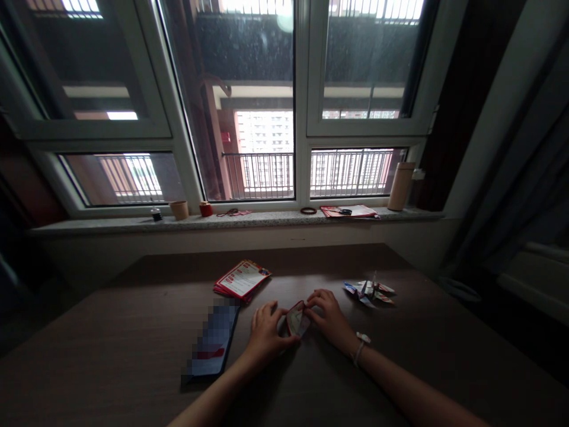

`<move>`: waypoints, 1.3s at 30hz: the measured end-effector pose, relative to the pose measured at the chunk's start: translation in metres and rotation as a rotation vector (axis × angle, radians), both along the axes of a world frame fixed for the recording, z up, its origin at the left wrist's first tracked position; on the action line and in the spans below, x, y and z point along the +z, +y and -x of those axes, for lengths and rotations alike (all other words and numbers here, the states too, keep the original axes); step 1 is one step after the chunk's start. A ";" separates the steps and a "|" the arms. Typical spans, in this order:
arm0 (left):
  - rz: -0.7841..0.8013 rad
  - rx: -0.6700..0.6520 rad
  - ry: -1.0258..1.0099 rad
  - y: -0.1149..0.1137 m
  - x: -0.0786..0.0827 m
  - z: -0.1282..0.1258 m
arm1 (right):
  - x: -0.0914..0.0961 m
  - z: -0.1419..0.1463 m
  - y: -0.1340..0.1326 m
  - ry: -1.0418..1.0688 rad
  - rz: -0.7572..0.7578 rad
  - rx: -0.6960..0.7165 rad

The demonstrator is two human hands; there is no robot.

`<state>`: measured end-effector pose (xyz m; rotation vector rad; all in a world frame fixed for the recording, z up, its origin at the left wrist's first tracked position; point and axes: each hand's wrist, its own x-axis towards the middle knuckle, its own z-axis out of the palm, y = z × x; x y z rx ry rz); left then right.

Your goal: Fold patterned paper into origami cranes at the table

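My fingers hold thin paper; the counter looks like smooth, dull-sheened wood, the sill like grainy stone.

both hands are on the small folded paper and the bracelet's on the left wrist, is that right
Wrong wrist: the head view shows the bracelet on the right one. The left hand and right hand are on the small folded paper.

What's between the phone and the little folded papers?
Going across from the phone: the left hand, a red-edged folded paper held in both hands, then the right hand. The head view shows it.
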<state>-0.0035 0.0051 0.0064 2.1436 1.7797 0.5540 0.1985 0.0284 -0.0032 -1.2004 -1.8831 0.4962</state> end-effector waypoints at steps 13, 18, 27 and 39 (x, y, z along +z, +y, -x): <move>-0.004 0.003 0.000 -0.001 0.001 0.000 | -0.003 -0.002 0.003 0.110 0.006 0.074; -0.002 -0.004 0.017 -0.002 0.002 -0.001 | -0.005 -0.003 0.006 0.155 0.009 0.046; 0.028 0.003 0.032 -0.002 0.005 -0.002 | -0.006 -0.003 0.007 0.154 -0.043 -0.010; 0.019 0.000 0.008 -0.001 0.002 -0.001 | 0.006 0.000 0.000 -0.021 -0.243 -0.017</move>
